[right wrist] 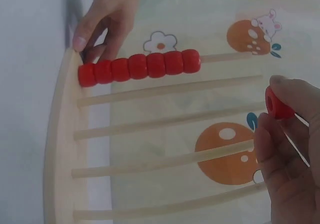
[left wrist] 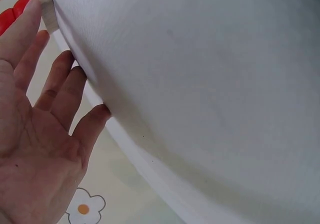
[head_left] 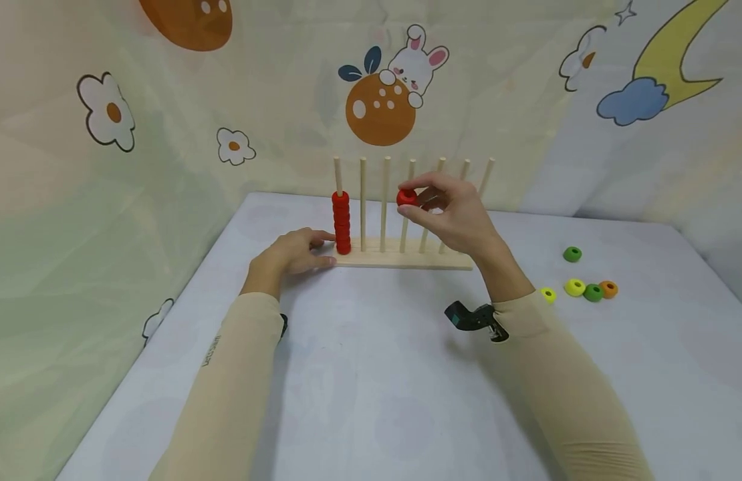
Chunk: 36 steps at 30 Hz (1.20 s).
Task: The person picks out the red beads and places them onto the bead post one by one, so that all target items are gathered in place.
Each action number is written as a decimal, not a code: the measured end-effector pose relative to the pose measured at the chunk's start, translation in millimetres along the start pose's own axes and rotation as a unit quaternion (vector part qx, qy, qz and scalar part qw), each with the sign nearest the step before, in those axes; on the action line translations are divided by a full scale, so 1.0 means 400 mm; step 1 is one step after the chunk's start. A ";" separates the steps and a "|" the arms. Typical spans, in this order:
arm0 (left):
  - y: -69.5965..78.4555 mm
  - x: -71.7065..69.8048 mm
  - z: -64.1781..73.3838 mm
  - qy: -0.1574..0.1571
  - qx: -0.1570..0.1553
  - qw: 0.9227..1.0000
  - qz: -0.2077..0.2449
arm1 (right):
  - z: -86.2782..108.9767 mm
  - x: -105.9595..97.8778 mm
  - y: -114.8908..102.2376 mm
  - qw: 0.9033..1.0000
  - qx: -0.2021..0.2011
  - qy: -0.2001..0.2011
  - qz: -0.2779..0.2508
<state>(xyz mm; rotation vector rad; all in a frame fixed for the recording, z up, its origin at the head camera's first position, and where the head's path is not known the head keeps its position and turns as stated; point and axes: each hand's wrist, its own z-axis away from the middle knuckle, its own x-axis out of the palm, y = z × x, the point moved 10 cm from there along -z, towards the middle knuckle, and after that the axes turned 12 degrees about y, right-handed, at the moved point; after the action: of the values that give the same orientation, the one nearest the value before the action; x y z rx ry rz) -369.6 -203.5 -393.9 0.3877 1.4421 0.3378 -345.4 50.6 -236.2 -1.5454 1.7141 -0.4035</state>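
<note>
A wooden peg rack [head_left: 401, 263] with several upright pegs stands at the back of the table. Its leftmost peg carries a stack of red beads [head_left: 341, 224], with bare peg showing above them; the other pegs hold none. At the rack's left end, my left hand [head_left: 291, 252] holds the base between thumb and index finger, the other fingers resting loosely. My right hand [head_left: 452, 207] pinches a single red bead [right wrist: 278, 104] between thumb and fingertips, raised in front of the middle pegs. The bead's hole faces the pegs in the right wrist view.
On the table's right side lie loose beads: a green one [head_left: 572, 254], two yellow, another green one [head_left: 593, 292] and an orange one [head_left: 609, 289]. One yellow bead [head_left: 548, 295] is close beside my right sleeve. A patterned cloth [head_left: 299, 87] hangs behind the table.
</note>
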 end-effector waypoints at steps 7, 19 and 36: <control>0.012 0.002 -0.003 -0.002 0.005 1.000 -0.002 | -0.024 -0.013 -0.032 0.999 -0.022 0.014 -0.038; 0.014 0.002 -0.013 -0.009 0.003 1.000 -0.008 | -0.042 0.030 -0.044 0.999 -0.009 0.011 -0.048; -0.012 0.003 -0.008 -0.001 -0.030 1.000 0.004 | -0.074 0.141 -0.060 0.998 -0.015 0.005 -0.061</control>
<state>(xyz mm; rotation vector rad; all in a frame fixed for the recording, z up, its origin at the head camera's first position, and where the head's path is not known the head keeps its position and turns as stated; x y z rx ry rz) -372.6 -207.0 -397.2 0.3447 1.4258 0.3875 -347.5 -15.2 -219.1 -1.6770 1.6460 -0.4493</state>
